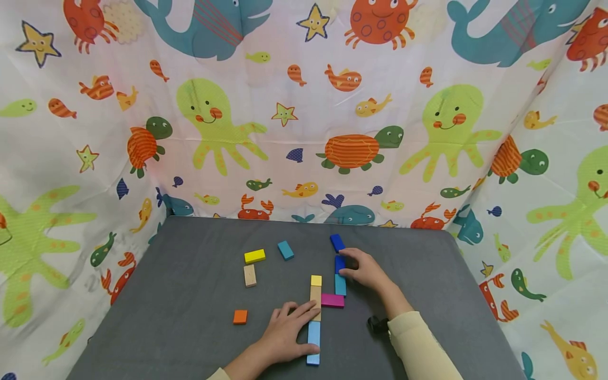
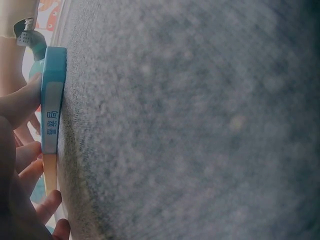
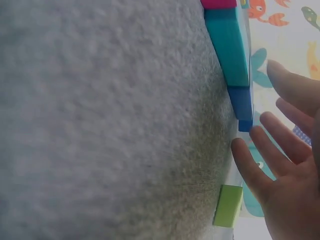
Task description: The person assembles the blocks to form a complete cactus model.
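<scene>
Your right hand (image 1: 363,269) is at the blue end of the build, fingers and thumb spread apart and clamped on nothing. From the head view its fingertips overlap the edge of the lower blue (image 1: 340,264); in the right wrist view they look just clear of the blocks, so you can't be sure of contact. Your left hand (image 1: 288,333) lies spread along the column, fingers over the tan (image 1: 315,293) and thumb on the light blue (image 1: 314,333), probably steadying it.

The blocks lie flat on the table (image 1: 199,316). The yellow cap (image 1: 316,281) tops the column, the magenta (image 1: 332,301) juts out to its right, and the teal (image 1: 340,285) runs from the magenta's far end up to the lower blue. Beyond that, the upper blue (image 1: 336,243) sits tilted, out of line.

You seem to be at the step of extending and truing this side branch. The next move likely calls for a light pinch on the upper blue, turning it straight and sliding it flush without nudging the lower blue. Keep your left hand's pressure gentle, or the column could skew.
</scene>
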The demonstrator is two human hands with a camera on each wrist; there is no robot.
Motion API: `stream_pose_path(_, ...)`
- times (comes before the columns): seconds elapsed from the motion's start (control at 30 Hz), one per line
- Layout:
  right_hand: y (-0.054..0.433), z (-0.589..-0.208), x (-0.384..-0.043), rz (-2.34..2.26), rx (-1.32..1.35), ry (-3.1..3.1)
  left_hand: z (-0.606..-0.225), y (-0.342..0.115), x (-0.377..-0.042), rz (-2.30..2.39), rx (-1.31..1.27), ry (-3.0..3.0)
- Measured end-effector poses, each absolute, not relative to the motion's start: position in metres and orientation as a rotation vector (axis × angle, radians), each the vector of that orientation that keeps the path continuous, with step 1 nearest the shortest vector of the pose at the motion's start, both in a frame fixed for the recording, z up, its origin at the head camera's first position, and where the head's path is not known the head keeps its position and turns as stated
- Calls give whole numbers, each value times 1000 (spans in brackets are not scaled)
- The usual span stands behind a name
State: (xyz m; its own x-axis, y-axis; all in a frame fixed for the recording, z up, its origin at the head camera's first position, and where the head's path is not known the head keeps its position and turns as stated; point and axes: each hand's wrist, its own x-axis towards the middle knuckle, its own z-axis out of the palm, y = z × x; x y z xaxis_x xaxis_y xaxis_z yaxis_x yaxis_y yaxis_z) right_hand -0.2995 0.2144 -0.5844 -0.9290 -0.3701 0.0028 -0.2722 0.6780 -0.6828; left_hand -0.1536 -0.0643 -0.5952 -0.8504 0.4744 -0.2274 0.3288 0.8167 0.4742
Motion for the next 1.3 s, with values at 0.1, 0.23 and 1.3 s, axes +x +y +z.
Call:
stream_pose_path(0.1, 215, -586, -293, -1081, -550, 2799, -597, -65, -153, 618, 615, 2662)
stream_pose_path(0.23, 216, -589, -282, -1088, -599, 2820, -599, -65, -154, 620, 621, 2663)
stream_pose_path(1.3, 209, -588, -250, -763, -601, 2817, -595, -62, -156, 810, 602, 2639)
